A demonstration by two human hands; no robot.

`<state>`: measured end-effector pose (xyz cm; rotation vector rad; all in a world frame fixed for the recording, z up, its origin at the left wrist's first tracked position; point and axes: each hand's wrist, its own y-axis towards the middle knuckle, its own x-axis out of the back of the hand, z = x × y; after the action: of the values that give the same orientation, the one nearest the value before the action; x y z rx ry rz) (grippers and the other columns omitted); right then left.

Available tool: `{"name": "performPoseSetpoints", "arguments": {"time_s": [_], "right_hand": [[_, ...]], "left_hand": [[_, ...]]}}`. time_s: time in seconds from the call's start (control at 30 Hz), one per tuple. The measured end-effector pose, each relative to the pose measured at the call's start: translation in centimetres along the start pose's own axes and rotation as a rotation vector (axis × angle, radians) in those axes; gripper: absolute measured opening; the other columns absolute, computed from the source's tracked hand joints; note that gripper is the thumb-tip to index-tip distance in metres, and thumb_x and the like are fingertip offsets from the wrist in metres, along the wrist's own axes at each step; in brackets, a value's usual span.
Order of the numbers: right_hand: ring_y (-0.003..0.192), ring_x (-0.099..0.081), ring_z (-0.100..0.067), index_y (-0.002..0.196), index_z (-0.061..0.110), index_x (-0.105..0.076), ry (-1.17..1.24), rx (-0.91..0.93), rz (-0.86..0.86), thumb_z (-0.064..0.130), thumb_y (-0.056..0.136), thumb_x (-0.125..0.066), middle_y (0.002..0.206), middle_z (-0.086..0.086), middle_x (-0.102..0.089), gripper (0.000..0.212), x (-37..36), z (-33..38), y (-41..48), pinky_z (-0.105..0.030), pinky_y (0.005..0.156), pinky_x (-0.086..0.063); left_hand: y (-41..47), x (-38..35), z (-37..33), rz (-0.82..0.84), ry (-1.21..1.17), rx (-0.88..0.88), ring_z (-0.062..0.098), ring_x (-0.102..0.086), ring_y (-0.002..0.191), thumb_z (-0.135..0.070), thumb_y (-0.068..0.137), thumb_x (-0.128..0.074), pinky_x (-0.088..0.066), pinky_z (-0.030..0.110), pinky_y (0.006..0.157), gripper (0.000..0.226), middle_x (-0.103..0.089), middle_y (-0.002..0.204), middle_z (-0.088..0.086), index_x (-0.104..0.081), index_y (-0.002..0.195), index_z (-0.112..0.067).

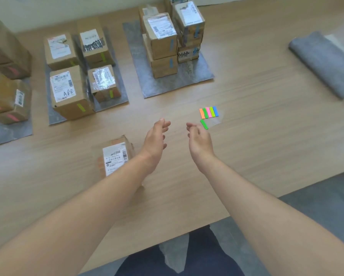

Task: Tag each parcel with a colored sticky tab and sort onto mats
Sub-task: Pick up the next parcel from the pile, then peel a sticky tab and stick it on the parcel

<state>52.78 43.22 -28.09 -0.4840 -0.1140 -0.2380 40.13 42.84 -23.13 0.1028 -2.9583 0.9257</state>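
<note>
We see the untagged-looking parcel (115, 156) lying on the desk (246, 140), near its front edge, partly under the left forearm. The forearm covers the parcel's near right corner, and the picture is too blurred there to tell whether it bears a tab.

The left hand (156, 134) hovers beyond the parcel, fingers relaxed and spread, holding nothing. The right hand (199, 136) hovers beside it with loosely curled fingers, and nothing shows between them.

Just beyond the right hand lies a strip of sticky tabs (209, 112) in orange, green, pink, green and blue, on a clear sheet (217, 121). A single green tab (204, 124) lies apart from the strip.

- Left mat (7, 132): parcels with pink tabs (3, 92), cut off by the picture's edge.
- Middle mat (55, 116): four parcels with green tabs (67, 90).
- Right mat (167, 84): stacked parcels with blue tabs (161, 40). The rear ones are hidden behind the front stacks.
- Far right: a rolled grey mat (322, 62).

Label print is unreadable, except a handwritten "A68".
</note>
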Motion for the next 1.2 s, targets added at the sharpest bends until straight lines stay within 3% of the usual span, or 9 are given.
{"name": "performPoseSetpoints", "arguments": {"time_s": [0.13,0.27,0.37,0.6,0.7,0.83,0.97,1.07,1.2], "right_hand": [[0.107,-0.063,-0.014,0.123,0.024,-0.065,-0.029,0.045,0.029,0.033,0.105,-0.041,0.103,0.017,-0.065,0.031,3.8,-0.4,4.9,-0.034,0.100,-0.049],[0.103,-0.066,-0.028,0.105,0.015,-0.067,-0.077,0.051,0.021,0.036,0.106,-0.043,0.109,-0.010,-0.071,0.032,7.2,-1.0,9.3,-0.044,0.096,-0.050],[0.098,-0.067,-0.024,0.104,0.016,-0.069,-0.106,0.060,0.001,0.036,0.104,-0.047,0.101,-0.001,-0.072,0.030,9.2,-1.6,12.5,-0.043,0.091,-0.052],[0.082,-0.068,-0.009,0.101,0.019,-0.076,-0.325,0.294,0.013,0.008,0.090,-0.065,0.102,0.003,-0.073,0.019,11.8,-2.5,19.3,-0.010,0.070,-0.045],[0.077,-0.067,-0.015,0.098,0.017,-0.079,-0.472,0.434,0.072,0.000,0.081,-0.072,0.098,-0.004,-0.069,0.026,11.8,-3.1,21.9,-0.020,0.073,-0.049],[0.086,-0.066,-0.024,0.108,0.020,-0.079,-0.667,0.435,0.283,0.016,0.071,-0.088,0.101,-0.006,-0.063,0.039,11.2,-3.1,24.5,-0.037,0.078,-0.054],[0.082,-0.066,-0.023,0.102,0.019,-0.080,-0.729,0.406,0.326,0.020,0.063,-0.094,0.099,-0.006,-0.063,0.041,11.1,-2.7,25.6,-0.034,0.075,-0.052],[0.080,-0.067,-0.021,0.096,0.021,-0.081,-0.774,0.372,0.336,0.025,0.061,-0.096,0.095,-0.003,-0.064,0.038,10.9,-2.2,26.0,-0.033,0.074,-0.052],[0.078,-0.068,-0.014,0.093,0.023,-0.082,-0.790,0.309,0.353,0.025,0.062,-0.096,0.088,0.002,-0.073,0.034,10.7,-1.5,26.6,-0.025,0.072,-0.051]], "left_hand": [[2.9,-5.6,-0.1,-0.010,-0.032,0.037,0.024,-0.048,0.129,-0.049,0.105,-0.030,-0.040,0.048,0.112,0.050,-0.057,0.137,0.001,-0.061,0.133,-0.021],[5.6,-10.3,0.1,-0.016,-0.051,0.069,0.024,-0.048,0.129,-0.048,0.105,-0.031,-0.040,0.048,0.112,0.049,-0.057,0.137,0.000,-0.061,0.134,-0.021],[7.7,-12.7,0.3,-0.028,-0.036,0.074,0.024,-0.049,0.129,-0.045,0.105,-0.032,-0.039,0.046,0.113,0.048,-0.057,0.138,0.001,-0.060,0.135,-0.020],[12.3,-15.4,1.5,-0.028,0.076,-0.020,0.013,-0.051,0.128,-0.030,0.108,-0.033,-0.042,0.040,0.110,0.029,-0.059,0.127,-0.007,-0.061,0.112,-0.034],[13.4,-15.9,1.8,-0.028,0.072,-0.014,0.013,-0.055,0.123,-0.027,0.108,-0.033,-0.046,0.037,0.105,0.029,-0.062,0.120,-0.008,-0.061,0.107,-0.034],[14.5,-15.7,2.5,-0.016,0.125,-0.052,0.011,-0.060,0.114,-0.029,0.108,-0.034,-0.052,0.045,0.100,0.033,-0.066,0.113,-0.007,-0.066,0.101,-0.036],[15.3,-14.9,3.6,-0.028,0.356,-0.167,0.005,-0.065,0.098,-0.023,0.099,-0.047,-0.060,0.049,0.079,0.028,-0.070,0.110,-0.008,-0.069,0.112,-0.033],[16.0,-14.4,4.1,-0.025,0.698,-0.353,0.023,-0.067,0.106,-0.013,0.088,-0.046,-0.054,0.040,0.092,0.040,-0.070,0.118,0.008,-0.071,0.118,-0.007],[16.7,-13.9,4.7,0.057,1.045,-0.524,0.036,-0.065,0.111,-0.017,0.084,-0.040,-0.045,0.035,0.098,0.045,-0.067,0.124,0.019,-0.074,0.109,-0.001]]}}
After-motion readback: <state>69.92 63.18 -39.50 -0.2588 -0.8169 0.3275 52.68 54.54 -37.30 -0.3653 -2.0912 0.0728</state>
